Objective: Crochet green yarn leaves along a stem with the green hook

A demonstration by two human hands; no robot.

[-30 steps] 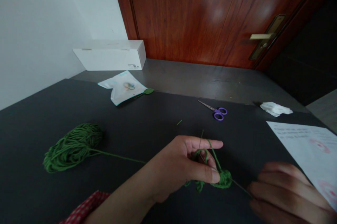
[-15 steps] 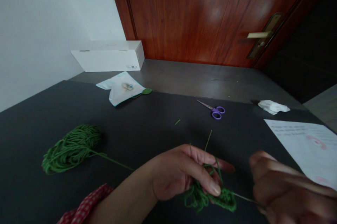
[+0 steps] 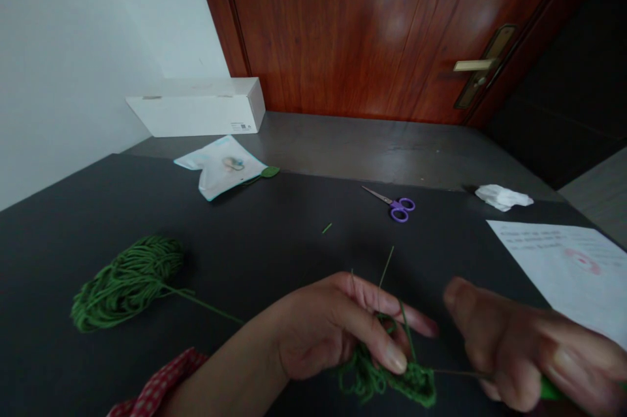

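Note:
My left hand (image 3: pixel 337 325) is closed, pinching a small piece of green crochet work (image 3: pixel 414 385) between thumb and fingers. Loose green loops hang below its palm, and a strand rises over the extended index finger. From the right edge of the piece a thin metal shaft runs to my right hand (image 3: pixel 519 345), which grips it. A bit of green handle (image 3: pixel 551 391) shows there, so it looks like a crochet hook (image 3: pixel 458 373). Motion blurs that hand, and the hook's tip is hidden at the stitches. A green yarn skein (image 3: pixel 127 283) lies left, its strand leading behind my left forearm.
Purple-handled scissors (image 3: pixel 398 207) lie beyond my hands, near a short yarn scrap (image 3: pixel 327 228). A clear packet (image 3: pixel 228 168) and a white box (image 3: pixel 200 113) stand farther back left. To the right are a crumpled tissue (image 3: pixel 502 197) and a printed sheet (image 3: pixel 568 263).
My right hand has shifted a little left and turned, so the hook's green handle now shows. My left hand keeps its hold on the crochet piece. The whole view has moved slightly.

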